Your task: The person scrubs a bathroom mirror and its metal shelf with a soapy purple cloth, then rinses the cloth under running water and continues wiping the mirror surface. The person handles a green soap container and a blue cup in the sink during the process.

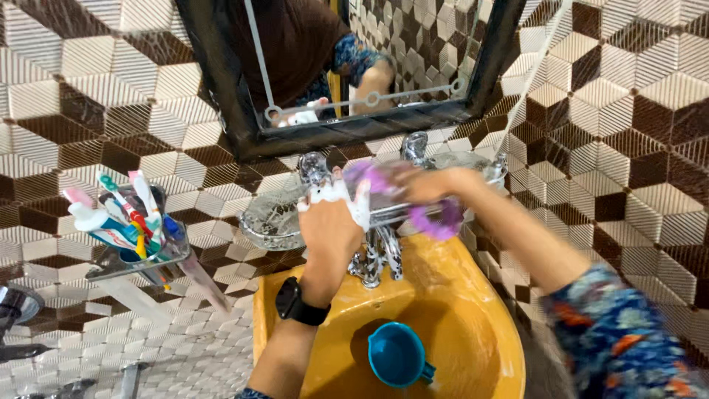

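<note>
My left hand (330,222), covered in white foam at the fingertips, rests on the front edge of a clear glass shelf (275,220) under the mirror. A black watch (298,303) sits on that wrist. My right hand (436,185) grips a purple scrubber (436,220) and presses it on the right part of the same shelf; the hand is blurred. Below the shelf stands a chrome tap (377,255) over a yellow basin (458,310). A teal mug (399,355) lies in the basin.
A black-framed mirror (354,66) hangs above the shelf. A clear holder (133,247) with toothbrushes and toothpaste tubes is fixed to the tiled wall at left. Chrome fittings (15,310) show at the far left edge.
</note>
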